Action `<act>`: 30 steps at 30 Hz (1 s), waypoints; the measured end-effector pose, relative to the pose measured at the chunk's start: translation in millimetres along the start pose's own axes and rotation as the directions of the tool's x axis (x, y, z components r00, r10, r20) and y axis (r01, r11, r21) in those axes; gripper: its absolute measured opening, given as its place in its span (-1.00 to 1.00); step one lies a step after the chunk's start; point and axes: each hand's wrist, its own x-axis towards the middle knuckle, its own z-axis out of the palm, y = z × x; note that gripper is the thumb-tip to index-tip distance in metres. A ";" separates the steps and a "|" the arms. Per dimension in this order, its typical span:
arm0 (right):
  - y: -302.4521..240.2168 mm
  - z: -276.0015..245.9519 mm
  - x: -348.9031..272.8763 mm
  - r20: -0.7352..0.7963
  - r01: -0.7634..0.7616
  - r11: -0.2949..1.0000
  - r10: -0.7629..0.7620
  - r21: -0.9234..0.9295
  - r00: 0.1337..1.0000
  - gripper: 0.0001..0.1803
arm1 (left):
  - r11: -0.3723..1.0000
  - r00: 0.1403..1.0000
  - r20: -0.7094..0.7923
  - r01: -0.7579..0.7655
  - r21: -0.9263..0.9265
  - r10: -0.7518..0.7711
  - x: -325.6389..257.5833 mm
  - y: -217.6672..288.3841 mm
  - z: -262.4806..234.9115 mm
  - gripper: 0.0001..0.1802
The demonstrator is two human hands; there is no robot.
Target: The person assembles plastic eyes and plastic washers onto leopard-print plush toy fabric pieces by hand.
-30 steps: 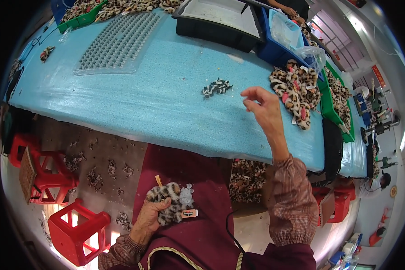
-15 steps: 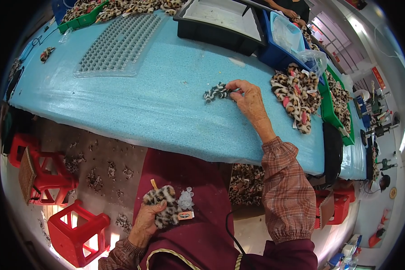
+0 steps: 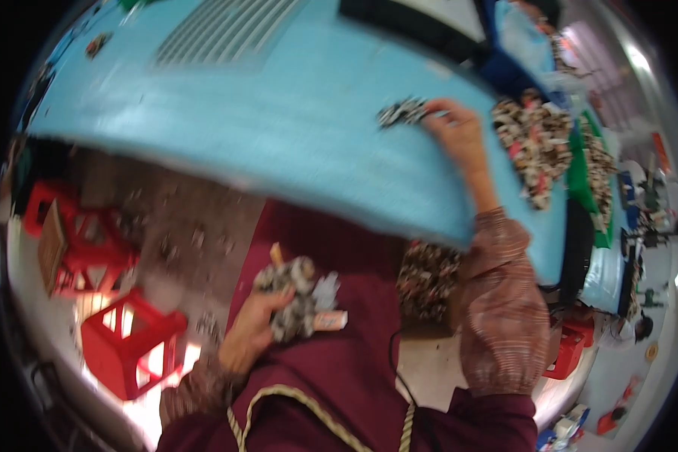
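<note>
Low over my lap, my left hand point(image 3: 258, 322) is wrapped round a small spotted plush toy point(image 3: 292, 290) in grey, brown and black fur. A yellow strip and a paper tag point(image 3: 330, 321) stick out from the toy. Beside it, a cluster of clear plastic pieces point(image 3: 326, 291) lies on my dark red apron point(image 3: 339, 361). My right hand point(image 3: 459, 135) reaches onto the blue table. Its fingertips are pinched at the right edge of a small heap of black-and-white pieces point(image 3: 404, 112). Blur hides what is between them.
Right of my right hand lies a pile of leopard-print plush pieces point(image 3: 535, 147), beside a green crate point(image 3: 578, 177). A black tray point(image 3: 414, 26) and a ridged clear tray point(image 3: 226, 32) stand farther back on the blue table point(image 3: 279, 113). Red stools point(image 3: 132, 343) stand at the lower left.
The whole view has shifted, so the table and its contents sit higher and farther right in the picture. My right hand remains at the black-and-white heap; my left still holds the plush toy.
</note>
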 end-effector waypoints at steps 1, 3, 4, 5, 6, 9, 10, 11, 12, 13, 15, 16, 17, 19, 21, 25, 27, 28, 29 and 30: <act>19.2 2.6 1.1 -0.001 0.028 1.000 -0.028 -0.006 1.000 -0.83 | 0.999 0.999 0.006 0.040 0.021 -0.040 7.8 4.4 0.6 -0.64; -6.9 -14.4 -13.3 0.054 -0.179 0.960 0.171 0.213 0.984 -0.85 | 0.998 0.999 0.034 0.039 0.039 -0.040 8.2 9.1 0.5 -0.64; -29.2 -16.0 -20.4 0.069 -0.191 0.931 0.178 0.310 0.982 -0.84 | 0.999 0.999 -0.009 0.032 0.024 -0.032 4.0 6.7 1.4 -0.64; -38.4 -23.5 -31.8 0.076 -0.195 0.901 0.179 0.388 0.981 -0.82 | 0.998 0.999 -0.043 0.021 0.052 -0.019 3.3 5.8 6.8 -0.65; -50.2 -27.1 -44.2 0.067 -0.196 0.893 0.185 0.406 0.981 -0.81 | 0.999 0.998 -0.065 0.015 0.039 -0.012 1.5 3.6 7.9 -0.65; -86.9 -32.1 -84.5 0.074 -0.189 0.807 0.179 0.559 0.981 -0.83 | 0.996 0.999 -0.051 0.005 0.093 0.000 1.0 4.4 6.8 -0.61; -100.3 -31.1 -99.2 0.088 -0.204 0.807 0.186 0.555 0.979 -0.85 | 0.996 0.998 -0.068 0.008 0.085 -0.002 -0.3 3.0 5.8 -0.61; -112.9 -28.5 -113.8 0.141 -0.258 0.758 0.217 0.599 0.966 -0.85 | 0.993 0.997 -0.076 -0.002 0.117 0.011 0.3 3.0 6.2 -0.60; -121.4 -23.3 -128.8 0.195 -0.298 0.726 0.225 0.620 0.955 -0.82 | 0.989 0.997 -0.079 -0.008 0.148 0.020 0.7 2.9 7.2 -0.59; -126.8 -15.2 -142.4 0.266 -0.365 0.608 0.250 0.706 0.931 -0.83 | 0.988 0.996 -0.094 0.010 0.155 0.004 -1.8 5.1 10.6 -0.57; -129.4 0.0 -164.2 0.405 -0.470 0.573 0.247 0.672 0.880 -0.83 | 0.986 0.997 -0.074 -0.007 0.164 0.019 -1.6 1.3 12.4 -0.60; -129.2 11.0 -174.2 0.451 -0.508 0.505 0.242 0.698 0.859 -0.82 | 0.984 0.998 -0.048 -0.029 0.174 0.038 -2.1 -1.4 13.3 -0.62; -130.6 20.6 -183.0 0.489 -0.585 0.466 0.321 0.664 0.811 -0.83 | 0.985 0.998 -0.054 -0.020 0.172 0.029 -2.2 -2.6 14.1 -0.62; -131.1 38.3 -197.3 0.524 -0.662 0.416 0.406 0.624 0.749 -0.83 | 0.986 0.999 -0.027 -0.013 0.168 0.017 -2.6 -3.4 17.5 -0.60; -126.5 53.0 -207.8 0.512 -0.660 0.278 0.450 0.698 0.731 -0.85 | 0.989 0.999 -0.038 0.029 0.142 -0.024 -3.0 -3.6 17.7 -0.60; -123.8 57.5 -216.3 0.613 -0.733 0.276 0.410 0.622 0.675 -0.81 | 0.991 0.997 -0.050 0.062 0.119 -0.056 -2.2 -6.5 16.4 -0.60; -125.1 61.2 -216.1 0.581 -0.699 0.314 0.395 0.643 0.711 -0.81 | 0.991 0.996 -0.065 0.067 0.118 -0.060 -2.4 -6.4 16.8 -0.60; -124.8 62.5 -215.6 0.547 -0.661 0.353 0.375 0.662 0.748 -0.81 | 0.991 0.995 -0.077 0.069 0.117 -0.061 -2.3 -6.5 16.8 -0.60; -123.7 63.1 -214.9 0.548 -0.663 0.351 0.378 0.661 0.747 -0.81 | 0.991 0.995 -0.078 0.072 0.116 -0.064 -2.2 -6.9 16.3 -0.60; -122.7 63.5 -214.0 0.538 -0.641 0.429 0.349 0.636 0.767 -0.81 | 0.989 0.997 -0.064 0.043 0.143 -0.034 -2.0 -7.3 15.9 -0.60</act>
